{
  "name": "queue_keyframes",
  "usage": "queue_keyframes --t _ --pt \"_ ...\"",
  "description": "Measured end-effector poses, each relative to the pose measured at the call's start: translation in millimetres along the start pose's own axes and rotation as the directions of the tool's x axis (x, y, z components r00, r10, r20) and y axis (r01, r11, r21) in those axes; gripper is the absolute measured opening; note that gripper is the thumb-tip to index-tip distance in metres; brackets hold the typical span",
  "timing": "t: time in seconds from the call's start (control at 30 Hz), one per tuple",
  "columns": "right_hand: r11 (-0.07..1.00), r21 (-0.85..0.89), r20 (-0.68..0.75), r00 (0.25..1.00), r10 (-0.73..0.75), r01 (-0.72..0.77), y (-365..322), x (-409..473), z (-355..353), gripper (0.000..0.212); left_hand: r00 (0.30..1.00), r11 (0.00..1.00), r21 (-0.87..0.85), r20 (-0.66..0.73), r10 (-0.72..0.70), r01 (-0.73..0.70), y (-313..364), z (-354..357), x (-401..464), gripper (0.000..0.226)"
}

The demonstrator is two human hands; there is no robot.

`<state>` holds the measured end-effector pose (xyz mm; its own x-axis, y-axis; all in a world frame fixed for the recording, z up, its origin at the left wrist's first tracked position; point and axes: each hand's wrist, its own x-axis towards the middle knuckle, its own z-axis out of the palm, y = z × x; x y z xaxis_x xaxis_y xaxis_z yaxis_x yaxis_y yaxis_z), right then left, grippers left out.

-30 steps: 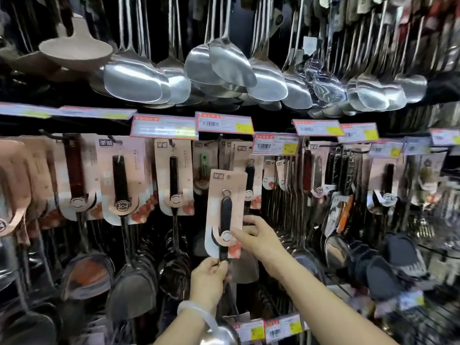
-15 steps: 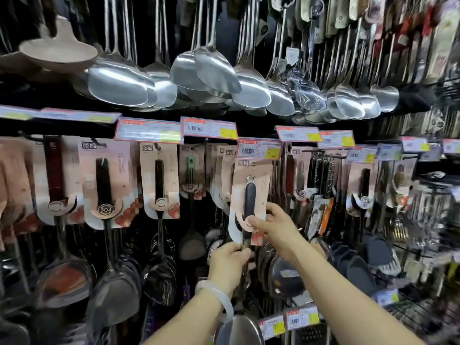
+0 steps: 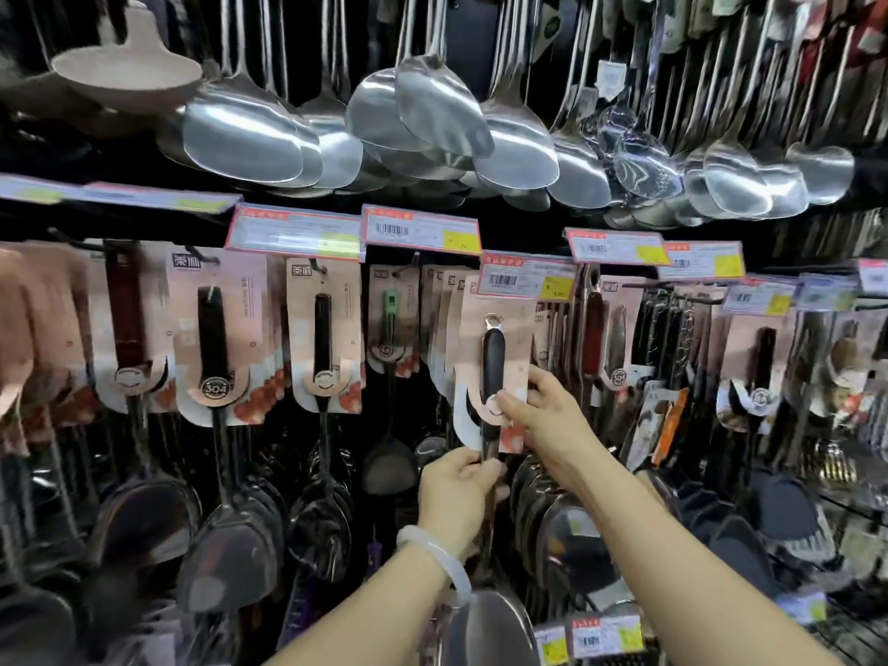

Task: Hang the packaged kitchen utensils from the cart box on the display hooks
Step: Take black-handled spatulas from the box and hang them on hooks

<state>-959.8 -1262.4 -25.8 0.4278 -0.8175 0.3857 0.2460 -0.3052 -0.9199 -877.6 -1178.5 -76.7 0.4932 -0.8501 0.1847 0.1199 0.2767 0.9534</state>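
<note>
I hold a packaged steel spatula upright in front of the display, its black handle on a pink backing card. The card's top sits just under a price tag, where the hook is hidden. My left hand grips the metal shaft below the card; a pale bangle is on that wrist. My right hand pinches the card's lower right edge at the handle's base. The spatula's blade shows at the bottom edge. The cart box is out of view.
Similar carded spatulas hang in rows to the left and right on hooks. Bare steel ladles and turners hang overhead. Price tags line the rail. A wire shelf with dark utensils lies at right.
Both hands have carried the packaged spatula up and to the right, from in front of the middle cards to just under the price tag. The grip of each hand is unchanged.
</note>
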Motion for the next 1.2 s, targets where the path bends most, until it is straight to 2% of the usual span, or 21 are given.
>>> queue_keyframes --t 0.17,0.23,0.33,0.47,0.53,0.6,0.77,0.93,1.0,1.07,1.13,1.2 --pt "0.984 -0.176 -0.019 1.000 -0.021 0.017 4 13 4 0.021 0.999 1.000 -0.012 -0.049 -0.014 0.013 -4 3 15 0.021" --pt "0.970 -0.242 -0.023 0.999 -0.027 0.021 3 19 7 0.022 0.997 1.000 0.025 -0.073 -0.006 0.007 -4 3 23 0.019" --pt "0.968 -0.250 -0.021 1.000 0.006 -0.011 5 29 10 0.030 0.993 0.997 0.072 -0.122 0.007 0.002 -8 5 38 0.018" --pt "0.955 -0.286 -0.052 0.997 0.062 -0.074 8 44 12 0.020 0.990 0.998 0.062 -0.139 -0.004 0.013 -12 8 55 0.011" --pt "0.957 -0.285 -0.051 0.998 0.044 -0.057 11 52 13 0.040 0.989 0.998 0.066 -0.148 0.004 0.006 -15 7 65 0.006" --pt "0.960 -0.270 -0.061 0.996 0.057 -0.071 12 55 17 0.051 0.990 0.997 0.073 -0.141 -0.006 0.017 -16 4 71 0.005" --pt "0.956 -0.280 -0.062 0.995 0.074 -0.088 16 61 19 0.053 0.989 0.998 0.044 -0.146 -0.035 0.041 -20 0 83 0.009" --pt "0.943 -0.316 -0.097 0.992 0.078 -0.105 16 60 16 0.068 0.994 0.997 0.064 -0.099 -0.037 0.044 -26 -3 90 0.018" --pt "0.903 -0.413 -0.113 0.990 0.081 -0.121 14 55 12 0.075 0.998 0.994 0.102 -0.049 -0.034 0.038 -27 -5 89 0.024" --pt "0.804 -0.579 -0.081 0.991 0.107 -0.134 9 46 10 0.084 0.998 0.971 0.238 0.055 -0.044 0.030 -24 -10 86 0.032" --pt "0.665 -0.735 -0.045 0.988 0.148 -0.133 1 37 9 0.087 0.977 0.907 0.421 0.183 -0.112 0.025 -22 -18 83 0.049" --pt "0.535 -0.840 -0.008 0.987 0.161 -0.094 -10 25 10 0.084 0.961 0.810 0.586 0.227 -0.159 -0.005 -18 -24 77 0.066"
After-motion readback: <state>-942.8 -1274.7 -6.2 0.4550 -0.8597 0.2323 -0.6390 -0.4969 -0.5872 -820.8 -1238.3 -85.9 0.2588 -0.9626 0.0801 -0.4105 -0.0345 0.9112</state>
